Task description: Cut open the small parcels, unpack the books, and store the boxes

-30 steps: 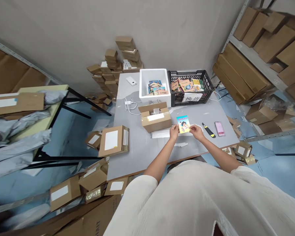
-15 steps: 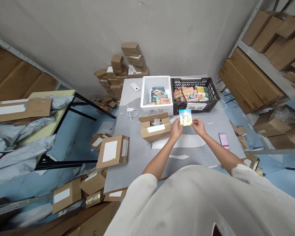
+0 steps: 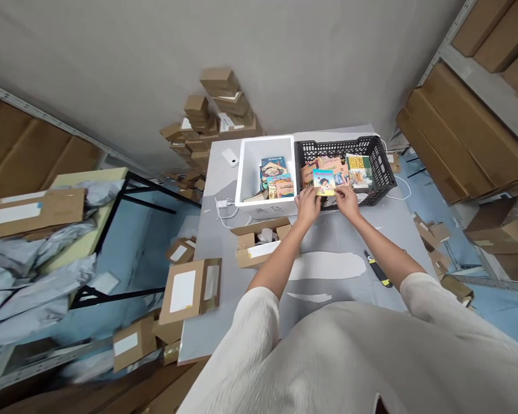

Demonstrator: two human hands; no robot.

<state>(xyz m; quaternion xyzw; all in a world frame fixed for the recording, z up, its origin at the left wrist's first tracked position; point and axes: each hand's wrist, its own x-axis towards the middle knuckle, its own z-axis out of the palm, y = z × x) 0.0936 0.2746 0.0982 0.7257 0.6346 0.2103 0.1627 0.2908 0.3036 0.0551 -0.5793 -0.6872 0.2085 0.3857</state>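
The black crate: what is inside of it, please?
Inside the black crate, orange-pink books and a partly green book show. The booklet held by the left hand and right hand hides some contents; anything beneath the top books is covered.

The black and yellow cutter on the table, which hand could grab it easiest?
Probably the right hand: the cutter lies beside the right forearm, and the left hand is farther away. Both hold the little book, so the right would have to let go first.
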